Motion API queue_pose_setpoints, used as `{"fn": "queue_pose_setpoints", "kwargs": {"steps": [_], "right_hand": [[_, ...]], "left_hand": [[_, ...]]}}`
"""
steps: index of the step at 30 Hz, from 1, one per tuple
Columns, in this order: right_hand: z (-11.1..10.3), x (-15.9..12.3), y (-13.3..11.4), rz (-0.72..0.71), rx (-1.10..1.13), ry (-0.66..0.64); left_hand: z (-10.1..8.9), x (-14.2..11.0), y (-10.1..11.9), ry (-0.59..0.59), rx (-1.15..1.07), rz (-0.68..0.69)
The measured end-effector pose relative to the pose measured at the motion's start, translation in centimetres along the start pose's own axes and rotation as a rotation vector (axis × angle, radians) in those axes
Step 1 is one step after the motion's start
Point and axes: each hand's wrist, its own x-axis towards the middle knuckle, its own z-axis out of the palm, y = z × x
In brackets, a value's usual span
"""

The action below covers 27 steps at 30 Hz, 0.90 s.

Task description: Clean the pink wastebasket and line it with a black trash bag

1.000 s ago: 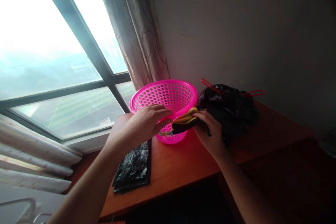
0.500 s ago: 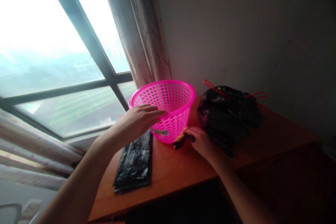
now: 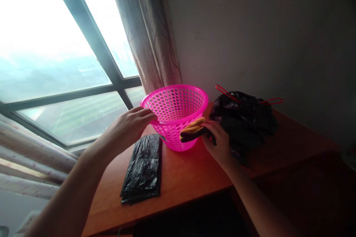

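Observation:
A pink plastic basket [image 3: 182,137] with rows of round holes stands upright on the wooden table. My left hand [image 3: 139,118] is closed over its near left rim, the thumb hidden. My right hand [image 3: 218,139] pinches a folded yellow and dark cloth [image 3: 193,129], held up against or just in front of the basket's near right wall; I cannot tell if they touch. Below my left hand lies a flat stack of folded black plastic bags [image 3: 143,170]. To the right of the basket sits a crumpled black garbage bag [image 3: 247,118] with red drawstring loops.
The reddish-brown table [image 3: 183,177] ends in a front edge close to me. A window [image 3: 69,111] is on the left, with a curtain [image 3: 147,26] beside it. A grey wall [image 3: 236,26] rises behind the basket.
My left hand has moved left along the rim and closed on it. The basket has turned, its label shifting left out of sight. My right hand has lifted the cloth higher.

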Motion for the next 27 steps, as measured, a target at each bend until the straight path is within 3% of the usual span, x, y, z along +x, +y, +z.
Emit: {"fn": "queue_pose_setpoints", "kwargs": {"steps": [6,9,11,15,22,24,27], "right_hand": [[3.6,-5.3,3.0,0.113,-0.084,-0.261],[4.1,-6.5,3.8,0.185,-0.07,-0.419],[4.1,-6.6,4.0,0.216,-0.031,-0.455],[2.9,-4.9,3.4,0.231,0.051,-0.307],[-0.9,1.2,0.1,0.154,0.115,-0.01],[-1.4,1.6,-0.5,0.124,0.108,0.038],[-1.1,0.3,0.0,0.067,0.095,0.011]], "left_hand": [[0.2,-0.3,-0.5,-0.01,0.06,-0.06],[0.3,-0.5,-0.9,0.012,0.036,-0.071],[0.5,-0.6,-1.3,0.026,0.019,-0.073],[1.1,-0.7,-2.1,0.07,-0.02,-0.055],[2.1,-0.8,-3.8,0.229,-0.157,-0.033],[2.1,-0.9,-4.3,0.223,-0.175,-0.049],[2.0,-0.9,-4.7,0.155,-0.184,-0.098]]}}
